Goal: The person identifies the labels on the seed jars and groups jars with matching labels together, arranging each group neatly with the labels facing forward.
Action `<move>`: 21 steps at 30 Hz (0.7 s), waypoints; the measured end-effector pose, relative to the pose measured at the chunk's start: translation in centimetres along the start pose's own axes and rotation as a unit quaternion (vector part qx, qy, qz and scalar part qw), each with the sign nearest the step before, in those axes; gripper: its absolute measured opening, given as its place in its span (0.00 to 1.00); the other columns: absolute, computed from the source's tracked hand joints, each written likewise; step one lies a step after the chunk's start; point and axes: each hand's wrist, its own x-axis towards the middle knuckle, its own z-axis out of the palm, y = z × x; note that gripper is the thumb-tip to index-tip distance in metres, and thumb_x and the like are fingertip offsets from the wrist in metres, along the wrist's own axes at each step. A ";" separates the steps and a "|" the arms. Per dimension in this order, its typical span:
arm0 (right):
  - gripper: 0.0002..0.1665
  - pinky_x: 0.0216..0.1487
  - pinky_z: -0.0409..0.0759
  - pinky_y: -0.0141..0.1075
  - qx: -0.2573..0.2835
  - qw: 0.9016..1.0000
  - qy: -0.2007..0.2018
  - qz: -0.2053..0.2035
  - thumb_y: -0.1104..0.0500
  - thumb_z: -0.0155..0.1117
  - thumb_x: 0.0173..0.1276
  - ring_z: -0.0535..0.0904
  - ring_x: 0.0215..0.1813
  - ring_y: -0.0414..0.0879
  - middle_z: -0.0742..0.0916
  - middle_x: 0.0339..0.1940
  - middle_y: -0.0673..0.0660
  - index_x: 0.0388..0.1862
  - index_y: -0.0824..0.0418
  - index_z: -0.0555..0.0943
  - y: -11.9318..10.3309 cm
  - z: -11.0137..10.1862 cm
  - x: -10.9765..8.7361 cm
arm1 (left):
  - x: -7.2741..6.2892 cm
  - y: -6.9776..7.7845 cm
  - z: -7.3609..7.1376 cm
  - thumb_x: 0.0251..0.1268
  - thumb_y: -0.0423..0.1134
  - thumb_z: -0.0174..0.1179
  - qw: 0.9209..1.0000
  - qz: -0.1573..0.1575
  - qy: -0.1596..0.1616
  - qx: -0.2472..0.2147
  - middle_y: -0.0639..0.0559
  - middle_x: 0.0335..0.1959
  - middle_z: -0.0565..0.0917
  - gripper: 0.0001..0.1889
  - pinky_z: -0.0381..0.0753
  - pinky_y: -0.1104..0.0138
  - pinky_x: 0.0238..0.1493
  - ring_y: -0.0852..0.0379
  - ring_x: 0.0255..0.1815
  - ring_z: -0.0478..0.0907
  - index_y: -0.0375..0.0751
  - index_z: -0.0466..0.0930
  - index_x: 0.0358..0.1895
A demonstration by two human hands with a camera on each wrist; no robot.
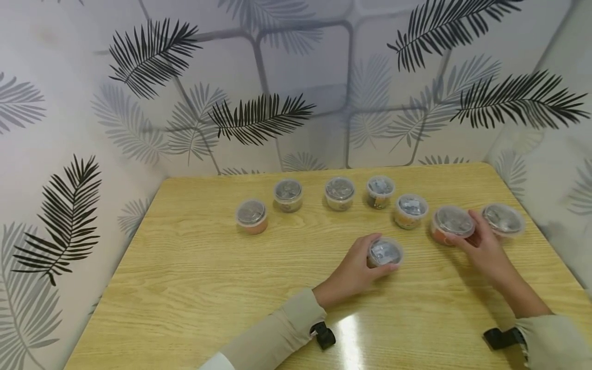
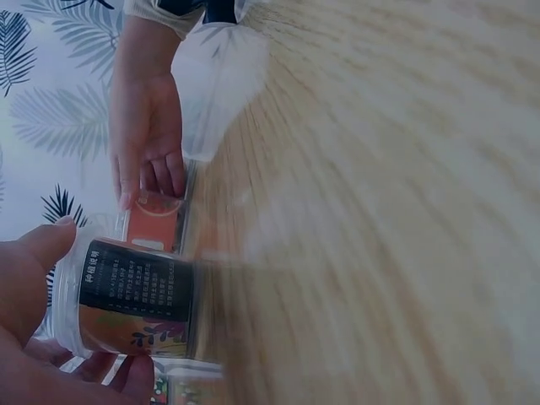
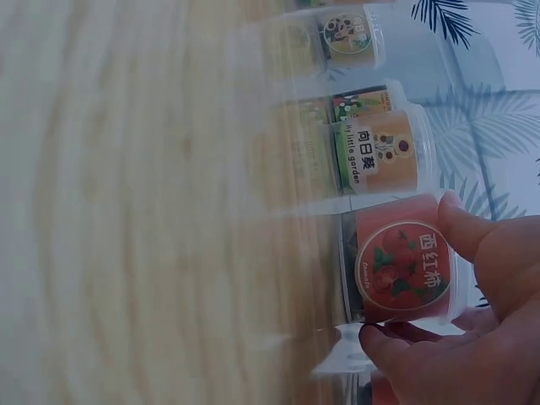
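Observation:
My left hand point(image 1: 353, 270) grips a small round plastic tub point(image 1: 385, 253) with a clear lid, fingers and thumb around its sides. In the left wrist view, this tub point(image 2: 139, 299) shows a dark panel of white writing above an orange band. My right hand point(image 1: 490, 257) holds a tub with a red tomato label point(image 3: 403, 260) between thumb and fingers, at the right of the table. Close beside it, partly behind the right hand's fingers, stands another lidded tub point(image 1: 504, 220).
Several similar lidded tubs stand in a curved row toward the back of the wooden table point(image 1: 185, 288), from a pinkish one point(image 1: 252, 216) at left to an orange-labelled one point(image 1: 410, 210) near the right hand. A leaf-patterned wall point(image 1: 305, 77) borders the table.

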 end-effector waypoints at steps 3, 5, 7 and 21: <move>0.48 0.46 0.65 0.13 -0.005 1.000 -0.003 0.003 0.57 0.54 0.71 0.57 0.69 0.56 0.58 0.66 0.77 0.74 0.62 0.33 -0.1 -0.3 -0.2 | -0.3 -0.2 -0.5 0.56 0.62 0.58 1.000 -0.004 0.003 -0.005 0.57 0.64 0.63 0.41 0.70 0.68 0.52 0.63 0.56 0.65 0.49 0.55 0.70; 0.49 0.46 0.64 0.13 -0.010 1.000 -0.003 0.010 0.56 0.54 0.71 0.54 0.69 0.60 0.56 0.67 0.78 0.74 0.62 0.32 -0.2 -0.6 -0.4 | -0.5 -0.4 -0.8 0.56 0.62 0.58 1.000 -0.007 0.006 -0.010 0.57 0.64 0.63 0.41 0.70 0.68 0.52 0.62 0.56 0.65 0.49 0.55 0.70; 0.49 0.46 0.63 0.13 -0.007 1.000 -0.003 0.013 0.56 0.53 0.72 0.52 0.68 0.65 0.53 0.69 0.77 0.74 0.62 0.32 -0.1 -0.9 -0.5 | -0.7 -0.5 -1.2 0.56 0.62 0.59 1.000 -0.010 0.009 -0.013 0.57 0.63 0.63 0.41 0.71 0.68 0.52 0.62 0.56 0.65 0.50 0.55 0.70; 0.52 0.44 0.65 0.12 -0.032 0.999 -0.026 0.011 0.57 0.53 0.72 0.54 0.65 0.71 0.54 0.67 0.81 0.72 0.59 0.23 -0.2 -1.9 -1.2 | -2.0 -0.9 -3.1 0.55 0.58 0.63 0.999 -0.029 0.017 -0.033 0.56 0.62 0.65 0.41 0.73 0.71 0.49 0.63 0.54 0.67 0.47 0.58 0.70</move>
